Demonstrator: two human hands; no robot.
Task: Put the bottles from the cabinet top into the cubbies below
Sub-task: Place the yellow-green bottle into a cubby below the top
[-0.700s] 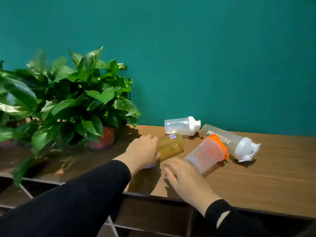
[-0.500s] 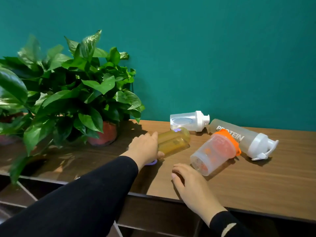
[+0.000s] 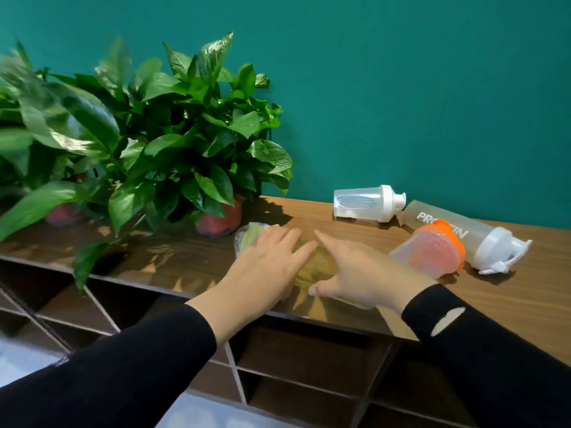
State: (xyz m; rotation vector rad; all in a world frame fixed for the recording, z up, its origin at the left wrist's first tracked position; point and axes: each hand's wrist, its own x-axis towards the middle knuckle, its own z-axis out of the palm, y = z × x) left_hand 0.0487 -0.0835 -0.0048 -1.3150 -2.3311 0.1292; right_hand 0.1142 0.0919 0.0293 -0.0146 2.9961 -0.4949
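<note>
A yellow translucent bottle lies on its side near the front edge of the wooden cabinet top, blurred by motion. My left hand lies over it and grips it. My right hand is spread at the bottle's right end, thumb below and index finger above it. To the right lie an orange-lidded bottle, a frosted bottle marked PROTEIN and a small clear bottle with a white cap. Dark cubbies open below the top.
A leafy potted plant in a red pot stands at the left of the cabinet top, close to my left hand. A teal wall runs behind. A second pot sits further left under the leaves.
The yellow bottle has been dragged left and toward the front edge under my left hand. My right hand left the tabletop and now reaches across to the bottle.
</note>
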